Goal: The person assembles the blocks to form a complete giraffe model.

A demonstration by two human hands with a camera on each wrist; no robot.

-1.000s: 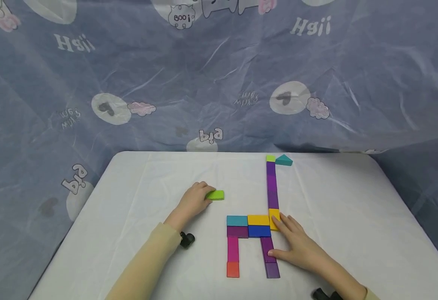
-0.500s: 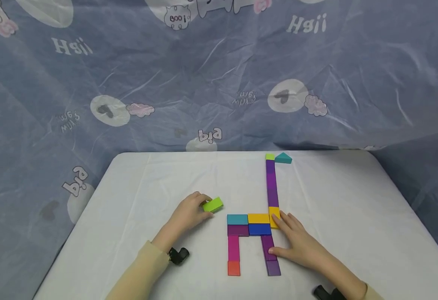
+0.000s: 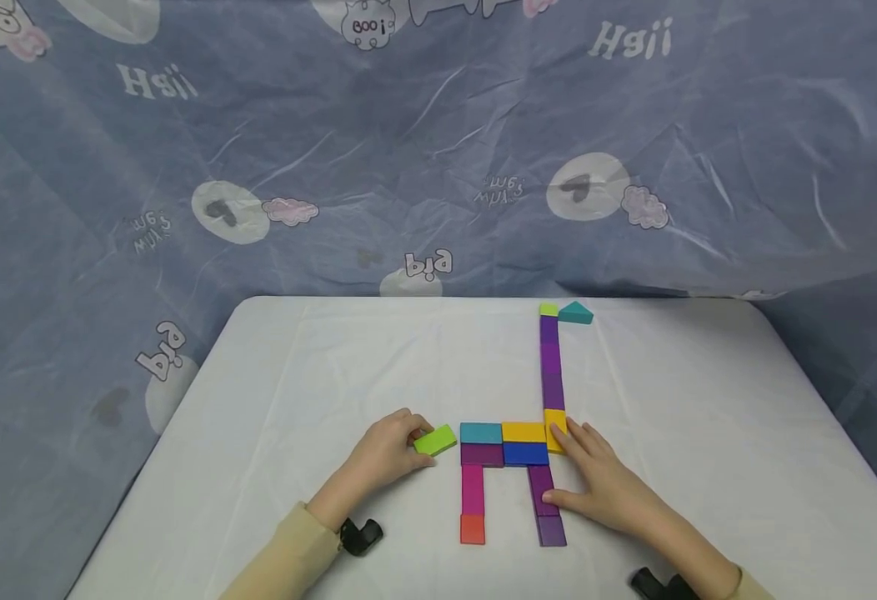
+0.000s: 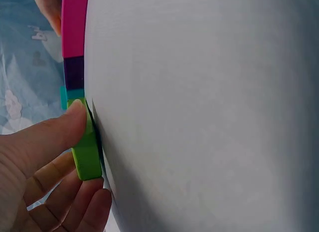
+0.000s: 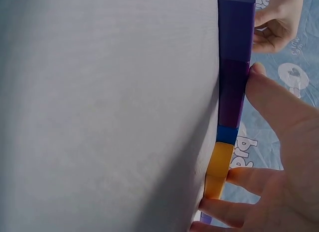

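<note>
My left hand [image 3: 388, 450] pinches a lime green block [image 3: 435, 440] between thumb and fingers, just left of a teal block [image 3: 481, 432]. The left wrist view shows the thumb lying on the green block [image 4: 87, 152], tilted, close to the teal piece. Flat blocks form a four-legged, long-necked figure on the table. With fingers spread, my right hand [image 3: 607, 483] rests along the figure's right side. Its index fingertip touches the upright yellow block [image 3: 553, 419], and its thumb touches the purple leg block [image 3: 540, 487]. In the right wrist view, the yellow block [image 5: 220, 159] sits beside the fingertips.
The purple neck [image 3: 551, 367] runs to a small lime block [image 3: 548, 309] at the table's far edge, with a teal triangle [image 3: 576, 313] beside it. A magenta block [image 3: 472, 490] and an orange block [image 3: 472, 529] make the left leg. A patterned blue cloth [image 3: 378, 167] hangs behind.
My left hand has brought the lime green block nearer and to the right, turning it to a slant beside the teal block. My right hand stays at the yellow and purple blocks.
</note>
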